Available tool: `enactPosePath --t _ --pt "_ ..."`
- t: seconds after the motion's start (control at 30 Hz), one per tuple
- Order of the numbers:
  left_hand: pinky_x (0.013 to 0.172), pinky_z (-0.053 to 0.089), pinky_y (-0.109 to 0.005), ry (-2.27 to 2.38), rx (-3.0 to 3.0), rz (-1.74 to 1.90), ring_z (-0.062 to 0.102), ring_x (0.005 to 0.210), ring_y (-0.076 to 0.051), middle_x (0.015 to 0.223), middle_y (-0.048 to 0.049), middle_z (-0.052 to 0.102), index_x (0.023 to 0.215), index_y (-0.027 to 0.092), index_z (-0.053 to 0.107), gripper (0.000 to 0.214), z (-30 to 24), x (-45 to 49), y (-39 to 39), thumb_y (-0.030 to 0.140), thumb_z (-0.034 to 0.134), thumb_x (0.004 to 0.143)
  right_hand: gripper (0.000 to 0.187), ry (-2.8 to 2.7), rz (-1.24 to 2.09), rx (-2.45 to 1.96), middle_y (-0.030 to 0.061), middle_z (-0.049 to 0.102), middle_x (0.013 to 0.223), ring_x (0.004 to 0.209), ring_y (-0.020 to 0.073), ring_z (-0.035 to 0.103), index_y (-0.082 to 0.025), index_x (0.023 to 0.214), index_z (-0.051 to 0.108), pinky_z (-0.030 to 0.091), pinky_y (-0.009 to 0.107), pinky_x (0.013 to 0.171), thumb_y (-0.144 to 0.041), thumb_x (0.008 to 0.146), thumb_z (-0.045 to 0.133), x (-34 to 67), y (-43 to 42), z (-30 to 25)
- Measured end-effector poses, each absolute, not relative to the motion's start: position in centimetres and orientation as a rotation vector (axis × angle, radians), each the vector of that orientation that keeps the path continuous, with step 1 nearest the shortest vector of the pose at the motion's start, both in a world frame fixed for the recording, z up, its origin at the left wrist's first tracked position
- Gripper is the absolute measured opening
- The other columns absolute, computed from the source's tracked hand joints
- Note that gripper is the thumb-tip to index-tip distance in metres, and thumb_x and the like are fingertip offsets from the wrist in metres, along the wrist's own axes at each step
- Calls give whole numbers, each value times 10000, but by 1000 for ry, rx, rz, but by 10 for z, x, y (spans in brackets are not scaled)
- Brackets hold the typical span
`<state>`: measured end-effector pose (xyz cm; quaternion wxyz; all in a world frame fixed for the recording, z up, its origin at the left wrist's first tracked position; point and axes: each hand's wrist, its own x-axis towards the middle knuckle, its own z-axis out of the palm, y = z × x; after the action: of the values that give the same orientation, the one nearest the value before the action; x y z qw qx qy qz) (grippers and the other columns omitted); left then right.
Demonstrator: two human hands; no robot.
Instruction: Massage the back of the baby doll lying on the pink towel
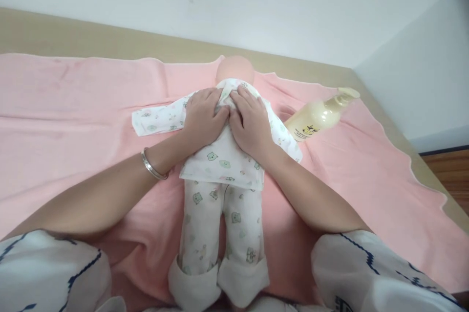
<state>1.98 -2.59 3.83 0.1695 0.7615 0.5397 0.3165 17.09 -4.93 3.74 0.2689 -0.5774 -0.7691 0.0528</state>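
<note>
A baby doll (234,70) lies on its back on a pink towel (73,121), dressed in a white printed top (223,160) and matching trousers (220,224). Both my hands rest on its chest, side by side. My left hand (203,119), with a silver bangle on the wrist, pinches the top's fabric near the collar. My right hand (249,123) grips the fabric on the other side of the front opening. The doll's left sleeve lies spread flat towards the left.
A cream lotion bottle with a pump (318,116) lies on the towel just right of the doll. The towel covers a tan bed or table (91,40) against a white wall. Wood floor (450,175) shows at the right.
</note>
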Motion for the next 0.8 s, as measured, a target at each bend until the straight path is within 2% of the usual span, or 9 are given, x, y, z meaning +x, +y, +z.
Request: enactPosePath --t 0.17,0.37,0.67,0.8 --pt "1152 439 -515 1520 2197 883 601 1244 -332 1279 -154 694 1146 184 634 355 36 18 -22 335 381 947 514 -2069 181 -1594 108 488 1657 1592 268 383 -166 1484 583 267 558 1341 -287 1052 333 167 -48 41" --pt "1192 416 -525 1505 2301 774 557 1334 -354 1416 -176 634 1304 151 617 475 38 14 -21 395 392 964 520 -2022 205 -1603 97 499 1651 1581 265 403 -158 1480 603 248 548 1347 -270 1050 332 167 -49 43" --pt "1200 423 -556 1462 2290 736 553 1327 -348 1410 -179 636 1277 150 616 497 39 6 -13 413 365 939 510 -2074 205 -1575 131 468 1668 1574 323 404 -130 1507 587 253 588 1335 -315 1080 378 165 -52 46" --pt "1186 443 -577 1474 2247 675 572 1301 -349 1364 -174 652 1269 150 635 492 48 9 -19 401 352 954 491 -2060 236 -1567 138 477 1661 1563 322 419 -122 1502 590 253 581 1338 -269 1071 405 163 -52 48"
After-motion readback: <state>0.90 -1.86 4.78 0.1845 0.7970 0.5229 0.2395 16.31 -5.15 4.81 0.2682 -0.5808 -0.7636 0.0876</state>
